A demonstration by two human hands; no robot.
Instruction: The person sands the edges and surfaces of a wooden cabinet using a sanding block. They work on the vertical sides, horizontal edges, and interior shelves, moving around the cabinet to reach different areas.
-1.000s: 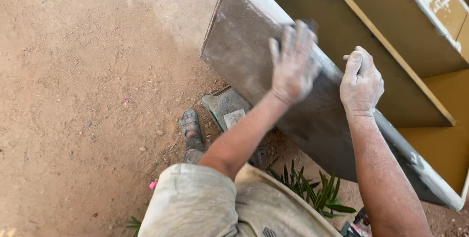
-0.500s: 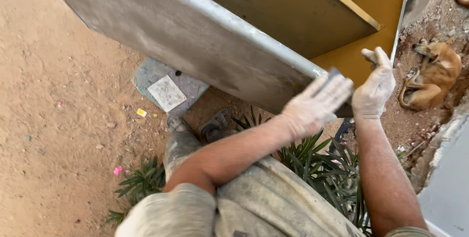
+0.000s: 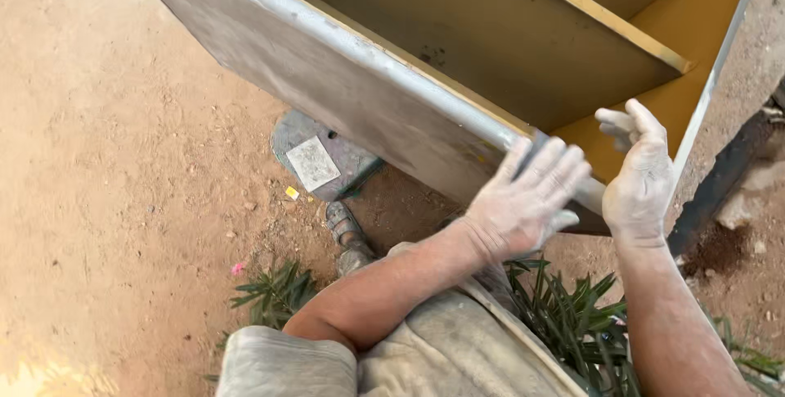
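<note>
The top and the right end of the wooden shelf unit (image 3: 507, 53) are cut off by the picture edge, and its lower corner is hidden behind the two hands. It is held tilted above the dirt ground (image 3: 106, 168). Its long axis runs from the upper left down to the lower right, and its open yellow inside faces up and to the right. The grey side panel (image 3: 327, 86) faces the ground.

The left hand (image 3: 527, 201), white with dust, lies flat on the lower end of the grey panel with fingers spread, pressing and not closed. The right hand (image 3: 642, 176) grips the lower edge of the unit; its fingertips curl over the edge.

Under the unit lies a grey paving stone (image 3: 315, 160), partly covered, with a pale square label (image 3: 312, 163). A small yellow scrap (image 3: 291, 192) lies beside it.
</note>
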